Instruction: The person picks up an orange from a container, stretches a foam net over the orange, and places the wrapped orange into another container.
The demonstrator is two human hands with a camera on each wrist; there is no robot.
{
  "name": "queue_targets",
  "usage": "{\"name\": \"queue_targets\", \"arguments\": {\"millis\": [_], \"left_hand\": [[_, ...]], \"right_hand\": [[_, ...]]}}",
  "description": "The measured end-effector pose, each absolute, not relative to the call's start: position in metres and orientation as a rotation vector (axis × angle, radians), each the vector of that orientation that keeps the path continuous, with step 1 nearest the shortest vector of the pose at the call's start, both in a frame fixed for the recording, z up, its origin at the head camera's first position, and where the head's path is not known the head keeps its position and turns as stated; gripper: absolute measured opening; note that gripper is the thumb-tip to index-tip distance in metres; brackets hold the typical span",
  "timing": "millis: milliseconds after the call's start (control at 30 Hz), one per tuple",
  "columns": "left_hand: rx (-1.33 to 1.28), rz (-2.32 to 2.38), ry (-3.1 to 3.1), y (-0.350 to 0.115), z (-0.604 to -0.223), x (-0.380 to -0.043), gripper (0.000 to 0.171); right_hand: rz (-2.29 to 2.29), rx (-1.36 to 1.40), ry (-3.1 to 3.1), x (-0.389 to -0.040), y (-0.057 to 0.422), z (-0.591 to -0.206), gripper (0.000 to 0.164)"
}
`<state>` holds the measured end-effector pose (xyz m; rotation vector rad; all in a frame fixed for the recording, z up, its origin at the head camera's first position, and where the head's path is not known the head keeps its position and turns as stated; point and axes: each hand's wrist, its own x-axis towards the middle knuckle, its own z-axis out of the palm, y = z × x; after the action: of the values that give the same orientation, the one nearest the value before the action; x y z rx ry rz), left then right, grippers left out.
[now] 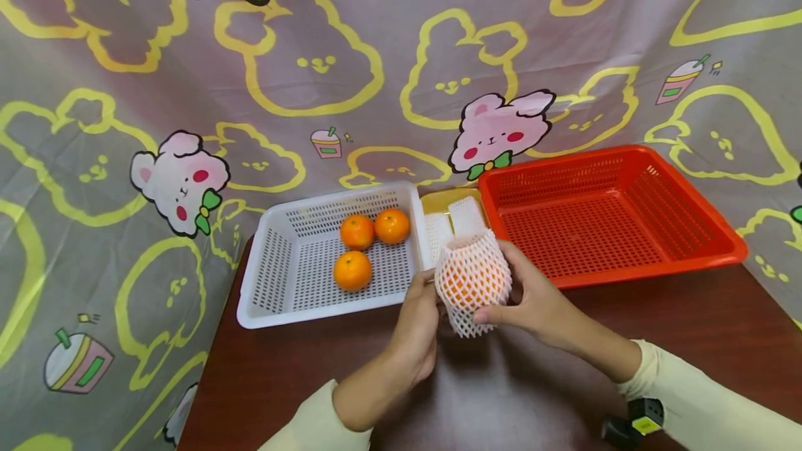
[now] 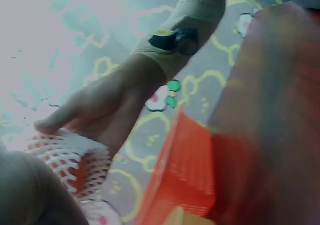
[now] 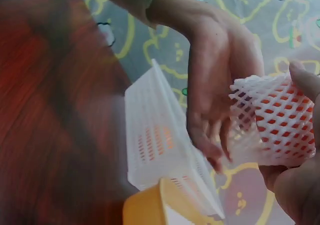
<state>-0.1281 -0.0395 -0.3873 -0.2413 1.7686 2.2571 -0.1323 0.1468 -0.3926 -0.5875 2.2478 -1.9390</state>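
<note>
An orange in a white foam net sleeve (image 1: 473, 282) is held up over the front of the table. My right hand (image 1: 532, 298) grips it from the right, thumb across the front of the mesh. My left hand (image 1: 416, 326) is at the net's left side, some of its fingers hidden behind it in the head view. From the right wrist view, the left hand's loosely bent fingers (image 3: 212, 157) hang beside the net's loose end, not wrapped round the fruit. Several white foam nets (image 1: 466, 218) lie in a yellow container (image 1: 447, 199) behind the hands.
A white basket (image 1: 269, 308) at the left holds three oranges (image 1: 353, 271). To the right stands a red basket (image 1: 695, 256), with the yellow container between the two. A patterned cloth (image 1: 388, 40) hangs behind the dark wooden table (image 1: 282, 374).
</note>
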Motion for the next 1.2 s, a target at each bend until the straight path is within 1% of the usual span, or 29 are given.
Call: {"name": "queue_targets", "arguments": {"millis": [100,233,300,367,400,467,567,800,933,1067,1200], "left_hand": [[-0.102,2.278,1.887,-0.049,-0.376,-0.131,0.038],[0.245,2.214,1.954,-0.058,-0.369,-0.131,0.045],[0.367,2.137,1.963,-0.061,-0.371,-0.129,0.054],[0.436,2.082,1.964,-0.062,-0.374,-0.127,0.067],[0.445,2.073,1.960,-0.062,-0.376,-0.127,0.072],[0.441,2.080,1.939,-0.062,-0.380,-0.126,0.078],[0.430,2.112,1.896,-0.063,-0.384,-0.126,0.079],[0.491,2.197,1.765,-0.068,-0.390,-0.130,0.081],[0.523,2.199,1.732,-0.068,-0.392,-0.130,0.089],[0.546,2.195,1.702,-0.066,-0.395,-0.132,0.096],[0.597,2.172,1.766,-0.062,-0.397,-0.134,0.087]], "right_hand": [[-1.991,-0.541,2.186,-0.133,0.150,-0.388,0.091],[-2.035,-0.497,2.157,-0.134,0.150,-0.387,0.091],[-2.036,-0.496,2.184,-0.134,0.150,-0.387,0.090],[-2.028,-0.521,2.209,-0.134,0.149,-0.389,0.089],[-2.025,-0.534,2.209,-0.134,0.149,-0.390,0.088],[-2.009,-0.560,2.209,-0.134,0.149,-0.392,0.088],[-1.982,-0.583,2.180,-0.132,0.151,-0.396,0.089],[-1.948,-0.579,2.163,-0.131,0.159,-0.396,0.081],[-1.930,-0.593,2.177,-0.131,0.160,-0.395,0.081],[-1.903,-0.612,2.254,-0.133,0.161,-0.394,0.078],[-1.828,-0.649,2.345,-0.139,0.164,-0.391,0.077]]}}
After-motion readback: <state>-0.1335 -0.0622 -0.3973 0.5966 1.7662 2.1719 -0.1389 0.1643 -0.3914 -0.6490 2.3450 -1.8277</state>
